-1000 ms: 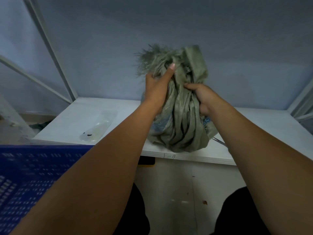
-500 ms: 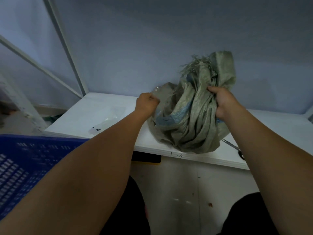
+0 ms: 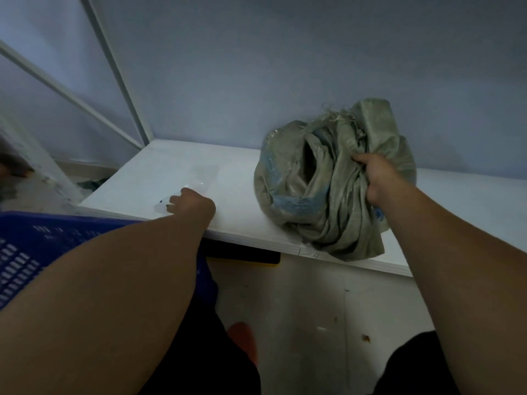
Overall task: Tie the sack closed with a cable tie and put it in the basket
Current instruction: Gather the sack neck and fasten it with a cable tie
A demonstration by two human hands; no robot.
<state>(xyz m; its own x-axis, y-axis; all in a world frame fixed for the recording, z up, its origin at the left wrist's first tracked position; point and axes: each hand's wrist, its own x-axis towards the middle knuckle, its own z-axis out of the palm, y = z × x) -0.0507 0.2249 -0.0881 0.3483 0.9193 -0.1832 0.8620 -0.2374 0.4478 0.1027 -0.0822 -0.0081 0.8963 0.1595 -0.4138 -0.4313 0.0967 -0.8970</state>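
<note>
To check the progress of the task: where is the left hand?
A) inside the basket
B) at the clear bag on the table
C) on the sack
B: the left hand is at the clear bag, apart from the sack, which only the right hand grips.

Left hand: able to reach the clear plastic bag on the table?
Likely yes. The left hand sits at the near end of the clear plastic bag on the table, with nothing between them; whether it grips is unclear. The right hand holds the sack off to the side.
</note>
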